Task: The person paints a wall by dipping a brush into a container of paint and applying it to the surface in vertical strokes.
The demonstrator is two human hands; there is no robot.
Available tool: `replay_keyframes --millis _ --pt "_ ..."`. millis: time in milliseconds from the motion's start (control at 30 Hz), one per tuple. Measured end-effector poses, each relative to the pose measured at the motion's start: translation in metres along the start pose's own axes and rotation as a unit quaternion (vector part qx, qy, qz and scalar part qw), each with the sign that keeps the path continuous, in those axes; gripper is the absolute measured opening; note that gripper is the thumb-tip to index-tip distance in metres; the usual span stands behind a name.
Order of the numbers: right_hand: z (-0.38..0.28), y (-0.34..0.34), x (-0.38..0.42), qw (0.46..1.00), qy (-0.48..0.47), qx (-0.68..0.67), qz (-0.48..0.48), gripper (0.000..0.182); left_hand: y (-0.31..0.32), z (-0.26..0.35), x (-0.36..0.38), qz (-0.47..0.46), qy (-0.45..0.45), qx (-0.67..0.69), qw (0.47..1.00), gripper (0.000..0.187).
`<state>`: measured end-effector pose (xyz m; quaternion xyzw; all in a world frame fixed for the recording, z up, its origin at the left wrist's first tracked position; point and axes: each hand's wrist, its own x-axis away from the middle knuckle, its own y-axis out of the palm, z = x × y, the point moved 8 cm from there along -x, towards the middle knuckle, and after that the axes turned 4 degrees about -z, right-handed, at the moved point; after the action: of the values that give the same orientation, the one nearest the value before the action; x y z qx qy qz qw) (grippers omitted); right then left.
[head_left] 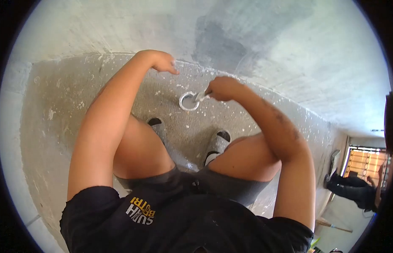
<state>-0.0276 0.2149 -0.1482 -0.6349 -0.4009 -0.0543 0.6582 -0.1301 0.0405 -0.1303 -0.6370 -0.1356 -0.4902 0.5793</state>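
My right hand (224, 88) is closed around the handle of a small paintbrush (200, 97), its pale, coated end touching the rim of a round white tub (181, 106). Grey-white paint (189, 101) shows inside the tub, which stands on the floor between my feet and the wall. My left hand (165, 63) hangs near the foot of the wall, left of the tub. Its fingers point loosely to the right, apart and slightly blurred, with nothing seen in them.
The pale wall (141, 25) carries a darker grey patch (219, 44). White splashes dot the concrete floor (65, 122). My sandals (217, 143) flank the space below the tub. At far right are a person in dark clothing (352, 189), a broom (336, 227) and a barred window (363, 164).
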Motion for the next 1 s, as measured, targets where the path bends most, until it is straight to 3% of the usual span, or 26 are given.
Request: replay_keyframes --millis 33,167,267,333,567,800,900,1000 --pt "-0.006 -0.001 -0.003 1.000 0.001 -0.023 -0.013 0.028 -0.022 0.002 -0.005 0.123 0.085 0.009 0.989 0.074" --pt "-0.006 0.028 -0.037 0.998 -0.010 -0.039 -0.041 0.032 -0.036 -0.025 -0.035 0.124 0.063 0.099 0.985 0.075" --pt "-0.017 0.041 -0.054 0.999 -0.018 0.012 -0.050 0.028 -0.024 -0.030 -0.053 0.089 0.052 0.028 0.994 0.069" --pt "-0.019 0.051 -0.068 0.998 -0.021 0.035 -0.053 0.026 -0.010 -0.036 -0.067 0.010 0.015 0.018 1.000 0.067" --pt "-0.014 0.073 -0.093 0.998 -0.026 0.002 -0.063 0.027 -0.015 -0.022 -0.081 0.006 0.040 0.021 0.999 0.073" --pt "0.017 0.015 -0.051 0.991 0.007 -0.126 -0.054 0.029 -0.022 -0.024 -0.067 0.042 0.061 0.033 0.997 0.074" --pt "0.053 0.011 -0.029 0.981 0.004 -0.195 -0.022 0.036 -0.020 -0.036 -0.069 0.056 0.062 0.037 0.996 0.074" --pt "0.098 -0.003 0.009 0.977 0.039 -0.209 0.034 0.030 -0.012 -0.052 -0.078 0.071 0.066 0.043 0.994 0.074"
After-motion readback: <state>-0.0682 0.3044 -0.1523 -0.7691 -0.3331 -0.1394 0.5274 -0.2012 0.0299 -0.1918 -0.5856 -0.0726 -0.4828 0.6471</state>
